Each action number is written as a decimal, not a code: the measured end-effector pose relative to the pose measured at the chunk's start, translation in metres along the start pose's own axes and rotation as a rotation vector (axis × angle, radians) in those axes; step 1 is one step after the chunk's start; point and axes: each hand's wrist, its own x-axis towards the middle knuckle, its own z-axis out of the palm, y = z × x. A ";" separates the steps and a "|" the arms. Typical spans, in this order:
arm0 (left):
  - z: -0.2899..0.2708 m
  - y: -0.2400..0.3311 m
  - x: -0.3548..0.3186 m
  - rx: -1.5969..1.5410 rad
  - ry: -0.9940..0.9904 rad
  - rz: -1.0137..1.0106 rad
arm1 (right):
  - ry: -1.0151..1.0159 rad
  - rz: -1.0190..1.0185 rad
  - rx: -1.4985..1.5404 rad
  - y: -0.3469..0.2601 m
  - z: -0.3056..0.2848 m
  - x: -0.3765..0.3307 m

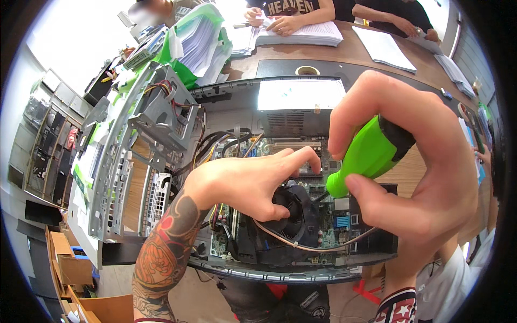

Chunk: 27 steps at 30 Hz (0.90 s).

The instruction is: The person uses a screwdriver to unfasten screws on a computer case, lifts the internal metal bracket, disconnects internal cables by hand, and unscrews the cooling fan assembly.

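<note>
A green screwdriver with a black end is gripped in my right hand, fingers curled round the handle and thumb beneath. Its shaft slants down left to the edge of a black CPU cooler fan; the tip is hidden from sight. Over that fan my left hand is spread, the thumb at the blades and the index finger bent on the far side. Whether it presses on the fan I cannot tell. The fan sits on the green motherboard inside an opened metal computer case.
A power supply fills the case's far side. Cables bunch left of my left hand, and one cable loops before the fan. A drive cage rises at the left. Behind stand paper stacks, a tape roll and other people's hands.
</note>
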 end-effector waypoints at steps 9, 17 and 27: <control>-0.009 0.017 -0.005 0.041 -0.059 -0.122 | -0.084 0.053 -0.009 0.004 -0.010 0.001; 0.002 0.007 -0.005 0.119 0.033 0.013 | -0.034 0.039 -0.050 0.003 -0.012 0.000; -0.002 0.007 -0.006 0.114 -0.032 -0.048 | -0.112 0.041 -0.036 0.007 -0.015 0.001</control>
